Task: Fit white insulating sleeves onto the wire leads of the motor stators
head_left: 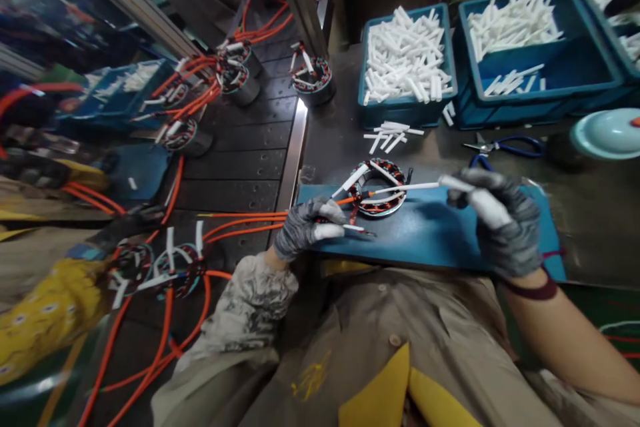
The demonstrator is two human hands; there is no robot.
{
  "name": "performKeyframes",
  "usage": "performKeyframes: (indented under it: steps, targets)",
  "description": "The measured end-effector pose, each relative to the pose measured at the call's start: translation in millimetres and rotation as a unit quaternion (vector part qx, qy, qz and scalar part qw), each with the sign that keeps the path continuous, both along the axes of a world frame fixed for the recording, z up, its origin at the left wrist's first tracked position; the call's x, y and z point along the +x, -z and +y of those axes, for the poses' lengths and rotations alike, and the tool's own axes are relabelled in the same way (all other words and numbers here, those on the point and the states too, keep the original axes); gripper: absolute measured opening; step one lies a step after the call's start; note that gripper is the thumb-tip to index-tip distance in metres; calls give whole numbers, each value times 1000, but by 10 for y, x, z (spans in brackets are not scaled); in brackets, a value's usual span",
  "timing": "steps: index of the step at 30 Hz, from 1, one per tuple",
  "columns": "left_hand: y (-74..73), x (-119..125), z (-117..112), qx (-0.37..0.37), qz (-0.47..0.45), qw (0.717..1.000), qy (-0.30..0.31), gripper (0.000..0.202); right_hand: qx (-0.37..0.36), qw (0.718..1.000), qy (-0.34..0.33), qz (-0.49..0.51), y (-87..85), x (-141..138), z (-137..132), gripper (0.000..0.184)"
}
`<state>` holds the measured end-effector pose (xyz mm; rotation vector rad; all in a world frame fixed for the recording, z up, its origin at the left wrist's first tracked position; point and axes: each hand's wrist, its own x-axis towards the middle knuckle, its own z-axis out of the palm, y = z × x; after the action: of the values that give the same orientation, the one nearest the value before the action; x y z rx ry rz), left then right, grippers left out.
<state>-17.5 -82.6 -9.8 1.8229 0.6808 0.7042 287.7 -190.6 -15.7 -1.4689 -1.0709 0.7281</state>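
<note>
A motor stator (383,208), a ring wound with dark and orange wire, lies on a blue mat (425,240) in front of me. My left hand (313,227), in a grey knit glove, is closed on the orange cables (250,220) beside the ring's left edge. A short lead with a white sleeve pokes out past its fingertips. To the right of the ring, my gloved right hand (507,220) pinches a white tube (453,183) between thumb and fingers. A thin white-covered lead (407,187) runs from the stator to that tube. Other white sleeves rest on the ring.
Blue bins (407,110) (540,107) of white tubes stand behind the mat, with loose tubes (393,137) before them. Blue-handled pliers (505,145) and a light-blue lidded container (610,133) are at right. Leftward, a slatted conveyor (250,167) carries stators; a co-worker's yellow sleeve (55,307) reaches in.
</note>
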Motion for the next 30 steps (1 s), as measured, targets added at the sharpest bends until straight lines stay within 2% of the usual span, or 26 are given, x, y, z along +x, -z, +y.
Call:
performKeyframes:
  steps: [1, 3, 7, 10, 14, 16, 17, 20, 21, 23, 25, 26, 28, 30]
  targets:
    - [-33, 64, -5, 0, -1, 1000, 6, 19, -16, 997, -36, 60, 22, -112, -118, 27]
    - [-86, 182, -8, -15, 10, 1000, 9, 20, -66, 988, -64, 126, 93, -300, -266, 24]
    - [-89, 290, 0, -57, 26, 997, -34, 23, -127, 963, -47, 233, 225, -466, -304, 26]
    - [-44, 280, -1, -56, 37, 997, -45, 25, -164, 946, -76, 271, 241, -505, -273, 30]
    - [-2, 274, -49, -46, 41, 996, -62, 26, -167, 930, -132, 299, 219, -563, -260, 31]
    - [30, 283, -103, -49, 45, 995, -70, 27, -166, 939, -138, 269, 213, -579, -251, 32]
    - [52, 286, -135, -54, 44, 995, -75, 29, -154, 952, -133, 229, 209, -580, -244, 32]
    - [123, 277, -224, -76, 5, 992, -104, 35, -59, 991, -118, -1, 188, -565, -214, 27]
    - [135, 269, -247, -88, -8, 989, -118, 35, -21, 988, -117, -99, 179, -560, -206, 26]
    - [127, 256, -282, -128, -8, 984, -125, 33, 21, 957, -113, -266, 164, -560, -200, 27]
    - [79, 255, -304, -169, 19, 979, -108, 31, 9, 928, -106, -358, 164, -572, -206, 30]
    - [48, 260, -312, -179, 33, 979, -94, 30, -7, 922, -103, -372, 171, -579, -210, 31]
    - [1, 279, -322, -171, 59, 981, -68, 29, -44, 934, -112, -338, 197, -583, -207, 36]
    - [-7, 303, -319, -149, 81, 984, -45, 28, -82, 960, -168, -210, 228, -572, -176, 39]
